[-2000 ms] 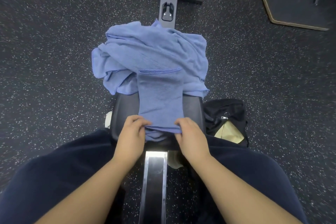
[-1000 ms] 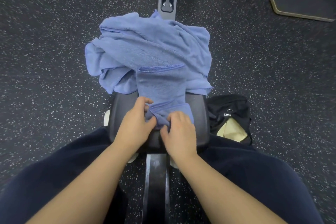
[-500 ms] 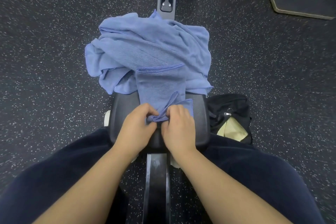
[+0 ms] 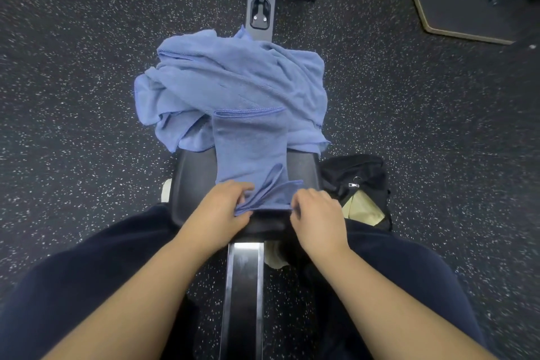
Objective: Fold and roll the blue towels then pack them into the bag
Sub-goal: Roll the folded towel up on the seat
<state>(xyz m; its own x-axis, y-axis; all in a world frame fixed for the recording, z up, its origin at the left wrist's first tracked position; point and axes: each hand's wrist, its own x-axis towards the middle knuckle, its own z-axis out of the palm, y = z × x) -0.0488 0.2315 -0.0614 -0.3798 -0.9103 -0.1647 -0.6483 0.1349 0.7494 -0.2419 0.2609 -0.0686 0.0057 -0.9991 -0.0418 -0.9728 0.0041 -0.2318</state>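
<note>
One towel (image 4: 249, 152) lies folded into a strip on the counter (image 4: 193, 172), its near end barely rolled. The left hand (image 4: 225, 204) and right hand (image 4: 317, 213) pinch that end. The pile (image 4: 233, 79) behind is unfolded; nothing blue shows in the bag (image 4: 355, 175).

Hands apart again at lower centre of frame: left hand (image 4: 219, 207) & right hand (image 4: 315, 213), bunched together half a sec ago, now pinch opposite corners of the folded towel (image 4: 251, 155), its near edge pulled flat vs. crumpled; loose flap lies diagonally.
</note>
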